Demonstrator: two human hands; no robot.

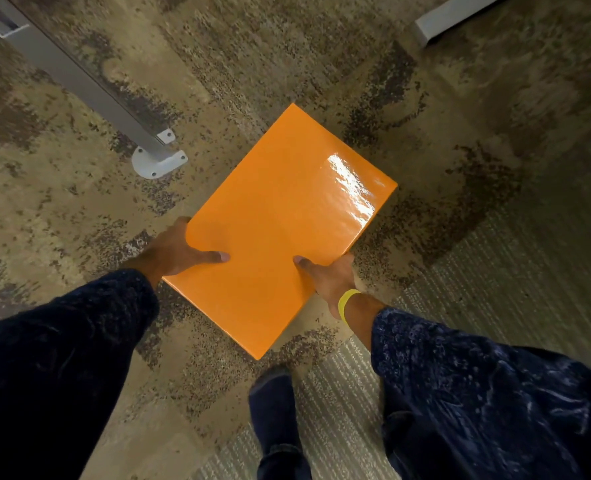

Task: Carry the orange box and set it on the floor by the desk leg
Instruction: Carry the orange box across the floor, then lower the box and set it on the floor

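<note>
Both hands, left hand (180, 252) and right hand (328, 277), clamp the box (280, 220)'s near edges, thumbs on top; glossy, stiff, probably slippery; desk leg (141, 133) at ten o'clock.

- The box (280, 230) sits between both hands, above the floor (460, 133).
- The left hand (176, 251) grips its left edge, the right hand (328, 278) its right edge.
- The desk leg (90, 88) stands to the box's left, its foot (157, 161) near the box's far-left edge.
</note>
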